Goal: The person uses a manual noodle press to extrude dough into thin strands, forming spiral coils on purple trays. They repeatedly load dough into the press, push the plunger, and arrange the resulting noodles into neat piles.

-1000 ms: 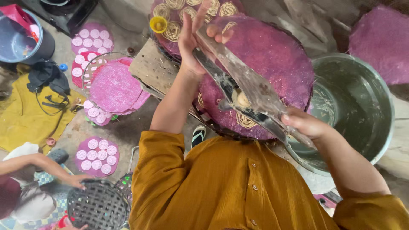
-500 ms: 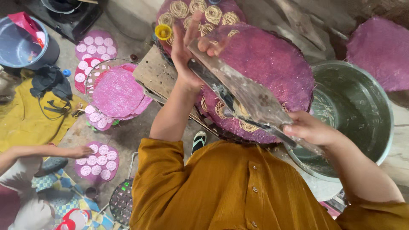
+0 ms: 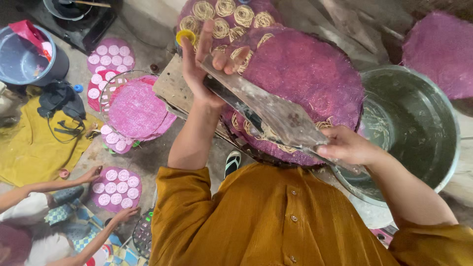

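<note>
The person holds a long, flat, grey metal blade [image 3: 276, 116] slantwise in front of the chest, smeared with pale paste and a few stray noodle threads. The left hand [image 3: 207, 64] takes the far upper end: its fingers stand fairly straight and close together behind the blade, the thumb curled over the top edge toward the fingertips. The right hand [image 3: 347, 147] has the near lower end, fingers curled round it in a closed grip — what exactly they close on is hidden under the hand.

The blade hangs above the near edge of a large round magenta woven mat [image 3: 305, 74], which carries coiled nests of pale noodle strands [image 3: 244, 15] along its far edge and a few looser strands at its near edge. To the right, beside the mat, stands a wide grey metal basin [image 3: 419, 133] with wet residue on its wall.

As a judgement, the step in hand is the handling of the blade between passes — it looks lifted clear of the mat, not pressed on it. The next move would call for both hands keeping it level and steady, so that the paste on it does not slide off.

At the lower left another person's hands reach toward a small pink round tray of white discs [image 3: 116, 189].
</note>
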